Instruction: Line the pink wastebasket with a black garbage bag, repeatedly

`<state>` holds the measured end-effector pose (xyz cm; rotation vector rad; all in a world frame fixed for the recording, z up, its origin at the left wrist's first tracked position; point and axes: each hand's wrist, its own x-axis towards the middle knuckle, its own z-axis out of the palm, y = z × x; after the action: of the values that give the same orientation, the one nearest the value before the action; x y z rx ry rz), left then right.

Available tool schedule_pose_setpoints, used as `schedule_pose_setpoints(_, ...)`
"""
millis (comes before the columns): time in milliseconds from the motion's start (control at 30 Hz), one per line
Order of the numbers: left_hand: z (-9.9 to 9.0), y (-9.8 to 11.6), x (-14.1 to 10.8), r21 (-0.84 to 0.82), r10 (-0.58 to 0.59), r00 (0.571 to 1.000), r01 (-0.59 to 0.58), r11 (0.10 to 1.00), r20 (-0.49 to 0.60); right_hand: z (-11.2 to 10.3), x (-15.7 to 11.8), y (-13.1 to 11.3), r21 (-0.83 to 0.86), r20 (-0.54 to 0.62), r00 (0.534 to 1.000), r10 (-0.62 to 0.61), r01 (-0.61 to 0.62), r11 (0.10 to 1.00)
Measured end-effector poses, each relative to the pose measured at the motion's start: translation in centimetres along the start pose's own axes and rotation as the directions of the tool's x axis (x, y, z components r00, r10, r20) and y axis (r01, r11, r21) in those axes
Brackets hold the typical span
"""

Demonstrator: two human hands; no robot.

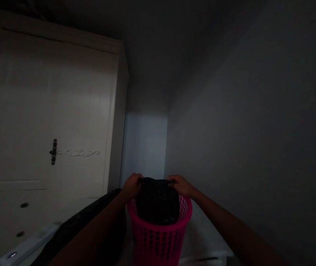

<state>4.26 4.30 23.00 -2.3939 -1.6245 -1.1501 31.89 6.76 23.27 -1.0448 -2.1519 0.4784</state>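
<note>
A black plastic bag [158,203] hangs partly inside a pink basket [159,236] with a perforated wall, at the bottom centre of the head view. My left hand [132,186] is closed on the left end of the bag's top edge. At the right end, my right hand [180,184] grips the same edge. Between my hands the edge stretches nearly straight, above the basket's far rim. The bag's lower part is hidden in the basket, though dark plastic shows through the holes.
A white wardrobe [83,111] with dark handles stands on the left. A grey wall [243,129] runs along the right. Behind the basket is a pale surface [202,236]. A long white object [30,244] and a large black item [110,229] lie at lower left. The room is dim.
</note>
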Motion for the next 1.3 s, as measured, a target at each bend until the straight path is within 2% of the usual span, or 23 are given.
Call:
schedule_pose_setpoints(133,0.2,-0.5,-0.7,-0.103,-0.032,0.999,0.028,0.994,-0.038,-0.3,-1.4,1.4,0.052,-0.042,0.999,0.013,-0.011,0.999)
schedule_pose_setpoints(233,0.7,-0.2,-1.3,-0.168,-0.122,0.991,0.129,0.977,0.047,0.4,-1.9,1.7,0.131,-0.075,0.997,-0.008,0.018,0.991)
schedule_pose_setpoints(300,0.9,0.1,-1.5,-0.219,-0.131,0.989,0.141,0.965,0.062,0.6,-1.8,1.9,0.212,-0.079,0.997,0.011,0.006,0.977)
schedule_pose_setpoints(433,0.9,0.6,-1.1,-0.247,-0.105,0.993,0.089,0.965,-0.055,0.4,-0.8,2.2,0.291,-0.122,0.992,0.043,-0.005,0.957)
schedule_pose_setpoints(533,1.0,1.1,-0.7,-0.167,-0.056,0.989,0.033,0.985,-0.135,0.8,0.1,1.2,0.162,-0.097,0.994,-0.059,0.074,0.984)
schedule_pose_setpoints(633,1.3,2.0,-0.8,-0.120,0.096,0.982,-0.116,0.986,-0.160,1.8,0.4,-1.0,-0.028,-0.032,0.981,-0.192,0.192,0.981)
schedule_pose_setpoints(700,1.3,2.4,-1.1,-0.131,0.187,0.970,-0.208,0.969,-0.157,2.2,0.3,-2.0,-0.132,-0.036,0.968,-0.247,0.241,0.962)
schedule_pose_setpoints(767,0.9,2.2,-1.2,-0.183,0.188,0.969,-0.216,0.959,-0.159,2.0,0.0,-2.1,-0.199,-0.052,0.965,-0.259,0.244,0.949)
schedule_pose_setpoints(800,0.6,1.9,-1.2,-0.219,0.148,0.975,-0.183,0.958,-0.167,1.5,-0.2,-1.7,-0.213,-0.063,0.968,-0.241,0.223,0.951)
schedule_pose_setpoints(867,-0.2,0.9,-1.1,-0.310,-0.015,0.980,-0.049,0.950,-0.201,0.3,-0.8,-0.4,-0.194,-0.091,0.985,-0.143,0.124,0.973)
schedule_pose_setpoints(933,-0.9,0.1,-0.8,-0.411,-0.231,0.945,0.121,0.904,-0.232,-0.9,-1.3,0.8,-0.106,-0.114,0.994,0.001,-0.013,0.994)
schedule_pose_setpoints(1000,-1.3,0.0,-0.5,-0.518,-0.387,0.898,0.235,0.822,-0.208,-1.8,-1.9,1.1,0.035,-0.128,0.988,0.087,-0.083,0.996)
schedule_pose_setpoints(1067,-1.5,0.6,-0.5,-0.621,-0.430,0.889,0.251,0.743,-0.156,-2.2,-2.4,0.2,0.180,-0.142,0.988,0.055,-0.029,0.983)
schedule_pose_setpoints(1167,-2.0,1.8,-1.2,-0.741,-0.431,0.892,0.195,0.643,-0.139,-2.8,-3.6,-2.2,0.378,-0.095,0.995,-0.044,0.076,0.923)
schedule_pose_setpoints(1300,-4.0,1.5,-3.4,-0.851,-0.522,0.853,0.262,0.454,-0.016,-4.7,-6.5,-3.6,0.569,-0.084,0.996,0.038,0.016,0.822)
